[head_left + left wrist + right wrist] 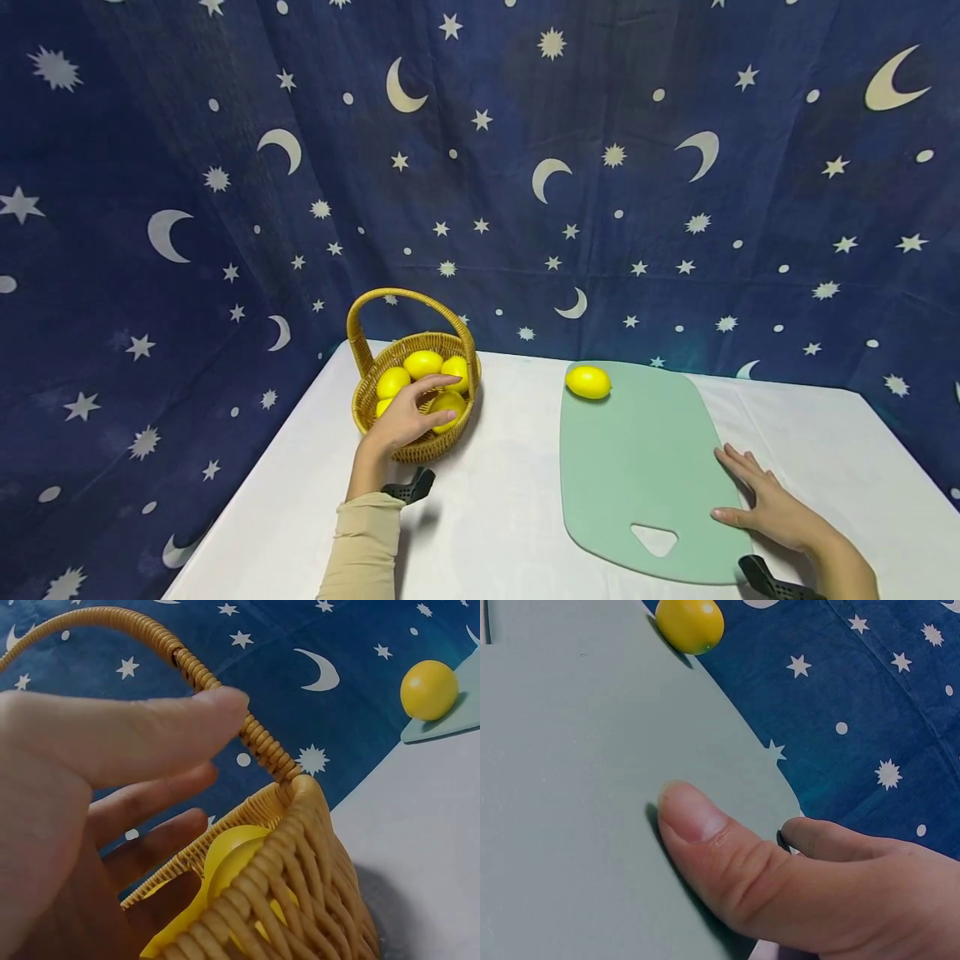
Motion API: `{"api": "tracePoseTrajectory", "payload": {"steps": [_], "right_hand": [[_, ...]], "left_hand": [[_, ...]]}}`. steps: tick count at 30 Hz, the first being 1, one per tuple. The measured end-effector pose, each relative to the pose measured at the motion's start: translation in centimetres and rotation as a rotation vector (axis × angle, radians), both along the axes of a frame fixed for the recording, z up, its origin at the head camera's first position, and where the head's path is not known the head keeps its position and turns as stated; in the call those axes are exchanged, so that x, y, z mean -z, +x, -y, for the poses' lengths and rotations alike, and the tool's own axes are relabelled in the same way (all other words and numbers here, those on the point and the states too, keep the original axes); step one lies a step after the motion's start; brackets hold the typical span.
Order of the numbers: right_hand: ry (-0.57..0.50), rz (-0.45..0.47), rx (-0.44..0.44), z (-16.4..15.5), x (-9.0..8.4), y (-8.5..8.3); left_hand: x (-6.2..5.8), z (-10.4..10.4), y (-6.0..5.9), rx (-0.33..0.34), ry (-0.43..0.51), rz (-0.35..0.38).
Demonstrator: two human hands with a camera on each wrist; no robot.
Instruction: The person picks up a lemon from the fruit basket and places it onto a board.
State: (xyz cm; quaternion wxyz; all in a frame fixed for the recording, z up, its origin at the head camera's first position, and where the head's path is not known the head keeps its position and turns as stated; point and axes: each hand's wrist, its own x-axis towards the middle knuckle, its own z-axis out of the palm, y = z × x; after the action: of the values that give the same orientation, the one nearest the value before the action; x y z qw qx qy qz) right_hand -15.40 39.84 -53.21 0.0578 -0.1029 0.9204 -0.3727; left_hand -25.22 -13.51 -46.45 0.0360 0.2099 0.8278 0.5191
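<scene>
My left hand (405,418) is over the wicker basket (420,452), thumb and fingers parted with nothing between them. Just beneath the fingers lies one lemon (447,405), partly covered by the hand. Several more lemons fill the basket, among them one at the back (423,363). In the left wrist view the thumb crosses in front of the basket's handle (270,750). The right hand (776,504) rests at the right edge of a pale green cutting board (637,467), its thumb over the surface and its fingers extended along the edge. A single lemon (588,382) lies on the board's far left corner.
A white-covered table (510,500) carries the basket on the left and the board on the right. Behind it hangs a dark blue curtain (495,200) with moons and stars. The basket's arched handle stands upright. Black straps (411,486) sit on both wrists.
</scene>
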Motion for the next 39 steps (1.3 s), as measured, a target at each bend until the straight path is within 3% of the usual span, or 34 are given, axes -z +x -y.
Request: {"api": "tracePoseTrajectory", "payload": {"steps": [5, 13, 22, 29, 39], "right_hand": [[-0.002, -0.005, 0.003, 0.12, 0.0, -0.16], [-0.006, 0.023, 0.02, 0.08, 0.01, -0.18], [-0.001, 0.014, 0.017, 0.03, 0.14, -0.23], [0.003, 0.012, 0.018, 0.13, 0.13, -0.22], [0.009, -0.009, 0.014, 0.02, 0.32, 0.03]], "left_hand": [[0.25, 0.01, -0.36, -0.073, -0.021, 0.007], [0.41, -0.42, -0.69, -0.159, -0.15, -0.008], [0.34, -0.7, -0.54, -0.157, -0.247, -0.035], [0.48, -0.8, -0.34, -0.121, -0.409, -0.054], [0.51, -0.86, -0.28, -0.107, -0.42, -0.021]]}}
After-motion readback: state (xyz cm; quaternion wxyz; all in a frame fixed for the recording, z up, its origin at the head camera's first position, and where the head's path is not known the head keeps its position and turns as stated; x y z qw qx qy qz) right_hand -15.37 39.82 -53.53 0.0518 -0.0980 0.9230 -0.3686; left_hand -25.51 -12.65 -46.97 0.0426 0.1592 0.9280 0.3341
